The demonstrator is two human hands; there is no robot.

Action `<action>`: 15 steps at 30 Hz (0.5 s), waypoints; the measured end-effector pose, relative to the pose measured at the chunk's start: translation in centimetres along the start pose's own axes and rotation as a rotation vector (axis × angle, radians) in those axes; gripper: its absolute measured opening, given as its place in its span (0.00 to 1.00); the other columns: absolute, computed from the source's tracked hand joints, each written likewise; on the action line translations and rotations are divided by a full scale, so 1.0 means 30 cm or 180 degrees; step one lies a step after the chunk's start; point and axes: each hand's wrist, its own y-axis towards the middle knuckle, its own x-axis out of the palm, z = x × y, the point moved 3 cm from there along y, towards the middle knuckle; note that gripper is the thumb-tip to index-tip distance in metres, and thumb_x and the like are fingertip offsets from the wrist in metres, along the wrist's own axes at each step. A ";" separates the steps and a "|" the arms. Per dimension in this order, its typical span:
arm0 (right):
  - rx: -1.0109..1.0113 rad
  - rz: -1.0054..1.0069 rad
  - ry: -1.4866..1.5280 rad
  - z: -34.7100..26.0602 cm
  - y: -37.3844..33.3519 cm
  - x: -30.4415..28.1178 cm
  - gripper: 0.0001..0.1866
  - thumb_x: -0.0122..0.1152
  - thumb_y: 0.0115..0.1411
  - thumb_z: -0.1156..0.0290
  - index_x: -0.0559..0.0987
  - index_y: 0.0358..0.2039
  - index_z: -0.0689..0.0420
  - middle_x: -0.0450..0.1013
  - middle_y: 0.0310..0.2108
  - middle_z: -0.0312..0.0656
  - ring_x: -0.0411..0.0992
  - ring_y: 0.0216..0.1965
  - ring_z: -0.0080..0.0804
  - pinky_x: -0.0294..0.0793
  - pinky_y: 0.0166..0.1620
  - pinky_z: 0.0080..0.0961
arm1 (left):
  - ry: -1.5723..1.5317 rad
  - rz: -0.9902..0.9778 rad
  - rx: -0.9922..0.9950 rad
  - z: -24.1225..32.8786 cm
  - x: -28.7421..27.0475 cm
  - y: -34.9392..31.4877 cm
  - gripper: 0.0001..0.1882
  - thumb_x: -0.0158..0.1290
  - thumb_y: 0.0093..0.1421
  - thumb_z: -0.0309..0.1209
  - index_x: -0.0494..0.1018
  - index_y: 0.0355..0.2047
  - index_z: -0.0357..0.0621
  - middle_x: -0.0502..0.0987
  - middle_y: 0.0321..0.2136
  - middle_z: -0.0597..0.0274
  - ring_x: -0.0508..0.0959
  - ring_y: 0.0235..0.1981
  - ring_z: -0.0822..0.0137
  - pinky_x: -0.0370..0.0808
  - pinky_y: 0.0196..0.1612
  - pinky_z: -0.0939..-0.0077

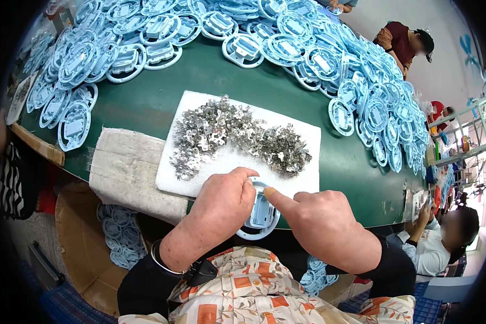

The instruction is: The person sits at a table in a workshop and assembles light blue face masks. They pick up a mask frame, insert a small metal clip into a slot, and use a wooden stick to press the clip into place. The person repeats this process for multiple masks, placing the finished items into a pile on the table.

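Note:
A light-blue oval plastic housing [262, 213] with a rectangular recess is tilted at the table's near edge, just in front of a white foam sheet. My left hand [218, 202] is closed on its upper left rim, thumb and fingertips pinched together. My right hand [321, 218] is closed from the other side, its other fingers curled. One right digit, with an orange-brown covering on its tip, presses the housing's upper end. Whatever lies under that tip is hidden. Small silvery metal clips [218, 127] are heaped on the foam sheet [194, 183] beyond my hands.
Many similar blue housings [294, 46] are piled along the far side of the green table [162, 97]. A greyish cloth-covered pad [127, 167] lies left of the foam. Below left, a cardboard box [81, 243] holds more housings. Other people [437, 245] sit to the right and beyond.

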 end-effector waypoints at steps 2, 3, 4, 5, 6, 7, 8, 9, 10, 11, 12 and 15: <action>-0.0141 -0.0248 -0.0212 -0.021 0.034 -0.025 0.10 0.63 0.53 0.74 0.79 0.37 0.59 0.76 0.18 0.41 0.81 0.23 0.39 0.78 0.24 0.33 | 0.0032 -0.0042 -0.0088 0.003 -0.007 0.000 0.15 0.47 0.68 0.29 0.79 0.46 0.31 0.79 0.21 0.43 0.82 0.23 0.54 0.77 0.30 0.62; -0.0214 -0.0432 -0.0251 -0.031 0.055 -0.036 0.09 0.63 0.53 0.73 0.79 0.36 0.59 0.76 0.18 0.41 0.81 0.23 0.39 0.79 0.25 0.33 | 0.0053 -0.0075 -0.0128 0.002 -0.008 0.002 0.15 0.47 0.68 0.29 0.79 0.47 0.31 0.79 0.21 0.43 0.81 0.22 0.54 0.77 0.30 0.62; -0.0252 -0.0599 -0.0299 -0.042 0.065 -0.055 0.09 0.64 0.53 0.73 0.78 0.34 0.60 0.77 0.19 0.41 0.81 0.24 0.39 0.79 0.25 0.33 | 0.0056 -0.0045 -0.0068 0.005 -0.006 0.004 0.15 0.47 0.68 0.29 0.79 0.47 0.31 0.79 0.20 0.43 0.81 0.22 0.55 0.76 0.29 0.62; -0.0287 -0.0771 -0.0342 -0.048 0.070 -0.063 0.08 0.64 0.52 0.73 0.78 0.33 0.61 0.77 0.19 0.42 0.82 0.24 0.40 0.80 0.26 0.33 | 0.0056 -0.0022 -0.0008 0.002 0.000 0.007 0.16 0.47 0.68 0.29 0.79 0.47 0.31 0.79 0.20 0.44 0.80 0.21 0.55 0.76 0.29 0.62; -0.0305 -0.0770 -0.0323 -0.050 0.073 -0.060 0.08 0.64 0.52 0.73 0.78 0.33 0.61 0.77 0.19 0.42 0.82 0.24 0.40 0.80 0.27 0.33 | 0.0053 -0.0004 0.0051 -0.002 0.008 0.010 0.16 0.47 0.68 0.29 0.79 0.47 0.31 0.78 0.19 0.44 0.80 0.20 0.56 0.76 0.29 0.63; -0.0359 -0.0736 -0.0354 -0.049 0.076 -0.067 0.08 0.64 0.53 0.73 0.78 0.32 0.61 0.78 0.19 0.42 0.82 0.25 0.40 0.80 0.27 0.34 | 0.0076 0.0013 0.0046 0.000 0.005 0.012 0.16 0.47 0.68 0.29 0.78 0.47 0.31 0.77 0.17 0.46 0.78 0.20 0.60 0.75 0.28 0.63; -0.0407 -0.0706 -0.0384 -0.046 0.072 -0.067 0.07 0.63 0.53 0.73 0.78 0.32 0.62 0.78 0.20 0.42 0.82 0.25 0.40 0.80 0.28 0.34 | 0.0046 -0.0026 0.0062 -0.001 0.007 0.013 0.16 0.47 0.69 0.29 0.78 0.48 0.31 0.77 0.18 0.49 0.78 0.20 0.62 0.75 0.28 0.65; -0.0415 -0.0403 -0.0368 -0.024 0.057 -0.054 0.08 0.63 0.53 0.74 0.78 0.34 0.60 0.78 0.20 0.44 0.82 0.25 0.40 0.79 0.27 0.36 | 0.0015 -0.0069 0.0079 -0.005 0.010 0.012 0.16 0.47 0.69 0.29 0.78 0.48 0.32 0.78 0.19 0.51 0.78 0.20 0.65 0.76 0.28 0.66; -0.0441 -0.0251 -0.0305 -0.008 0.048 -0.047 0.09 0.63 0.54 0.73 0.78 0.36 0.60 0.78 0.21 0.45 0.82 0.25 0.41 0.79 0.26 0.37 | 0.0012 -0.0024 0.0057 -0.013 -0.003 0.000 0.16 0.46 0.70 0.29 0.78 0.49 0.32 0.79 0.20 0.53 0.77 0.19 0.68 0.76 0.27 0.68; -0.0383 -0.0092 -0.0250 0.009 0.023 -0.047 0.09 0.63 0.54 0.73 0.78 0.37 0.59 0.79 0.21 0.45 0.81 0.25 0.41 0.78 0.26 0.38 | -0.0256 -0.0130 -0.0019 -0.011 -0.009 -0.004 0.15 0.46 0.71 0.29 0.77 0.50 0.33 0.80 0.24 0.56 0.77 0.21 0.71 0.76 0.28 0.70; -0.0333 0.0066 -0.0194 0.026 -0.003 -0.041 0.10 0.63 0.55 0.72 0.78 0.38 0.58 0.79 0.21 0.46 0.81 0.24 0.42 0.77 0.26 0.38 | -0.0522 -0.0237 -0.0098 -0.007 -0.015 -0.012 0.15 0.45 0.72 0.29 0.77 0.51 0.34 0.81 0.27 0.58 0.78 0.23 0.73 0.77 0.29 0.73; 0.0520 0.0755 0.1754 0.082 -0.055 0.050 0.14 0.64 0.64 0.67 0.78 0.48 0.57 0.75 0.18 0.43 0.75 0.19 0.31 0.70 0.24 0.32 | -0.1600 -0.0440 -0.0285 -0.022 -0.005 -0.037 0.15 0.43 0.75 0.29 0.74 0.54 0.35 0.82 0.36 0.63 0.78 0.29 0.79 0.78 0.33 0.80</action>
